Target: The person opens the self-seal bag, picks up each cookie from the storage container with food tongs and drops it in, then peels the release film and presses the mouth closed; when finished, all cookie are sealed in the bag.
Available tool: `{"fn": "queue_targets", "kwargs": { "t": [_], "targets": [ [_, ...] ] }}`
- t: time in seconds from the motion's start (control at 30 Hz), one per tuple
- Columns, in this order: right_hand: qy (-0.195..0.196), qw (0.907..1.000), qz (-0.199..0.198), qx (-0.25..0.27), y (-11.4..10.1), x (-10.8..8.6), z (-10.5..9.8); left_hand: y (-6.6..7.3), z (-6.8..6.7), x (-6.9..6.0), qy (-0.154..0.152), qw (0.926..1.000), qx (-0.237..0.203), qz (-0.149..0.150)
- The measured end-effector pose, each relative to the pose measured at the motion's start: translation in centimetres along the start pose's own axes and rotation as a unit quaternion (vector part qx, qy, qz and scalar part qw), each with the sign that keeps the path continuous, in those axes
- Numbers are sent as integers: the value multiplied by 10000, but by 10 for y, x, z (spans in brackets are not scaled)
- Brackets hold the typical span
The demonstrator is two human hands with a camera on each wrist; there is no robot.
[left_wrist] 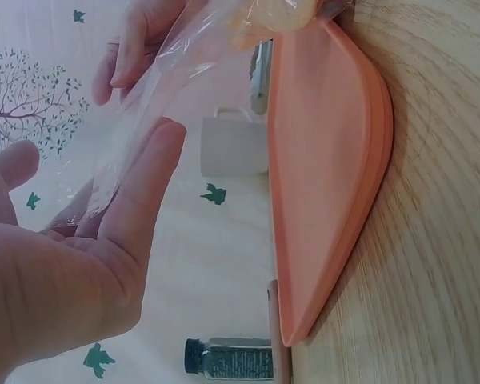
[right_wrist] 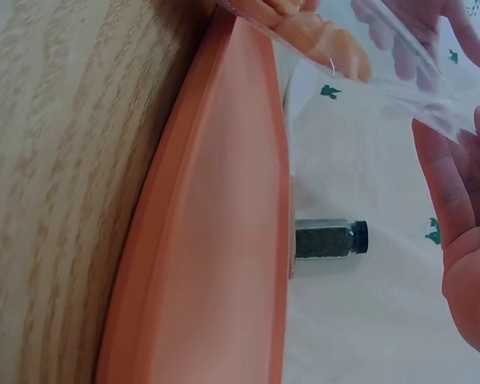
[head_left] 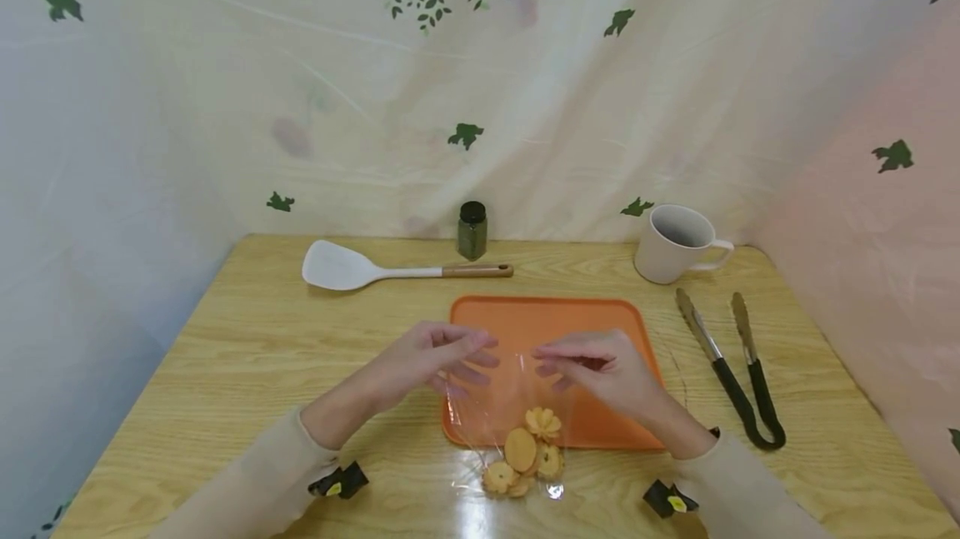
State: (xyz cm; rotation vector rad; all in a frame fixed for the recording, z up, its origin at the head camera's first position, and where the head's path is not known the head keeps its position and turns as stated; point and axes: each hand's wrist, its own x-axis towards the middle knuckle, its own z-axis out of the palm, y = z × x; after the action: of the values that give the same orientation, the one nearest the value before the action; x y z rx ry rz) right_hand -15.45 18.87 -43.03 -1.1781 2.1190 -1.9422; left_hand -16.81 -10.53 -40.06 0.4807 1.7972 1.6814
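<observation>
A clear plastic bag [head_left: 480, 431] hangs between both hands, with several cookies [head_left: 521, 449] at its bottom, some flower-shaped and one oval. My left hand [head_left: 442, 356] is at the bag's left side; its fingers [left_wrist: 148, 176] are nearly straight against the film, and the thumb stands apart. Opposite it, my right hand [head_left: 600, 360] pinches the bag's upper edge between thumb and fingers. In the right wrist view the film runs up to the right fingertips [right_wrist: 432, 144]. Behind and below the hands lies an orange tray [head_left: 555, 314], its front edge partly covered by the bag.
A white spatula [head_left: 341, 266] with a wooden handle lies behind the tray, near a dark-capped jar [head_left: 472, 232] of green contents. At the right are a white mug [head_left: 670, 246] and black-handled tongs [head_left: 738, 385]. A printed cloth [head_left: 555, 106] hangs behind the wooden table [head_left: 247, 339].
</observation>
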Motion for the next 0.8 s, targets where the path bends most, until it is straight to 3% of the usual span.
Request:
{"fn": "queue_targets", "kwargs": {
  "t": [0.17,0.27,0.37,0.47,0.67,0.8],
  "targets": [
    [206,9994,269,42,-3,-1,0,-4,1,1,124,9999,26,98],
    [319,9986,424,52,-4,-2,1,-7,-1,0,63,9986,264,465],
    [317,9988,383,15,-4,-2,0,-11,-3,-1,-45,9931,539,1037],
    [320,9989,349,-2,-4,-2,0,-15,-5,-1,-146,9872,518,1499],
    [209,9998,60,-47,-4,0,-2,-19,-8,-4,-320,9832,151,1793],
    [116,9996,-245,-90,-2,1,-3,-20,-15,-6,-635,9760,349,2052]
  ]
}}
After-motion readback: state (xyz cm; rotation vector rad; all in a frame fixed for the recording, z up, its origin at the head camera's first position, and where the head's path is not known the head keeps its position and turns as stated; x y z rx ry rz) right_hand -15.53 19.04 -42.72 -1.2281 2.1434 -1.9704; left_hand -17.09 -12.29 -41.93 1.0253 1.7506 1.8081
